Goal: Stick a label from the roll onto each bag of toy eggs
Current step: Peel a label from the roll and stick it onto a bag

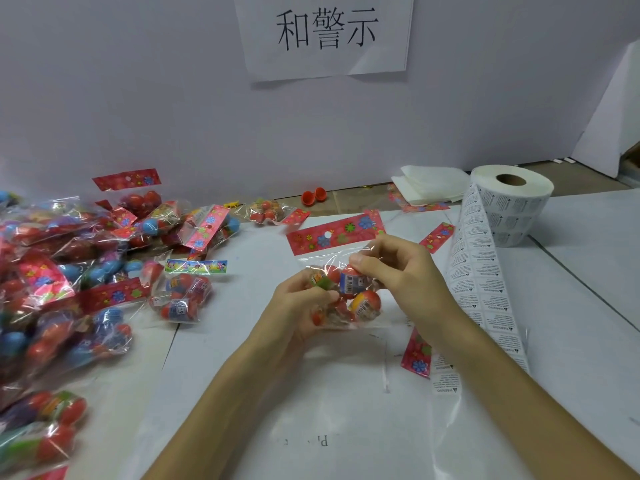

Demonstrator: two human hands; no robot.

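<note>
Pale wall [138,98] with a paper sign [325,32] behind white table [588,271]

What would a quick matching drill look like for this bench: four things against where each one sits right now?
Things
1. label roll
2. held bag
3. pile of bags
4. orange egg halves

Places
A. far edge of the table, near the wall
B. left side of the table
C. gripped by the left hand and right hand
D. back right, its strip trailing forward

Pairs: 1-D, 2-C, 3-B, 4-A
</note>
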